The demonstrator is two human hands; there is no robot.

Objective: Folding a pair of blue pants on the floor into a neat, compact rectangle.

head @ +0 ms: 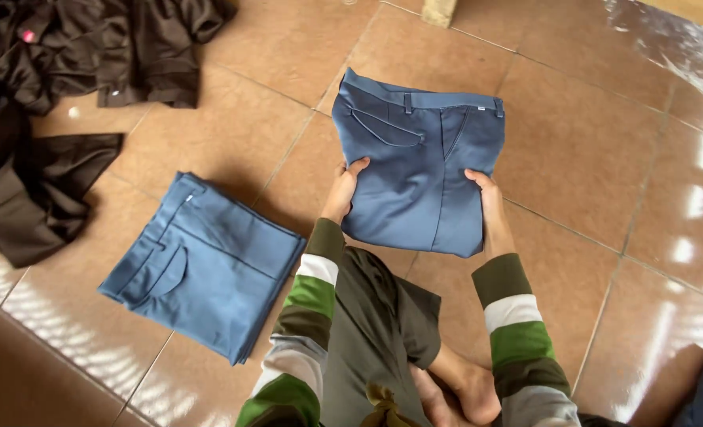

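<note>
Left hand (345,188) and right hand (487,202) each clasping a side edge of the folded blue trousers (414,170), thumbs on top, held over the tiled floor (589,158) just beyond the knees. To the left, near, a second pair of blue trousers (205,265) already folded and lying flat. Far left, a heap of dark clothes (66,87), loose and unfolded. Judging by that: one pair done, one nearly so, the heap untouched.
</note>
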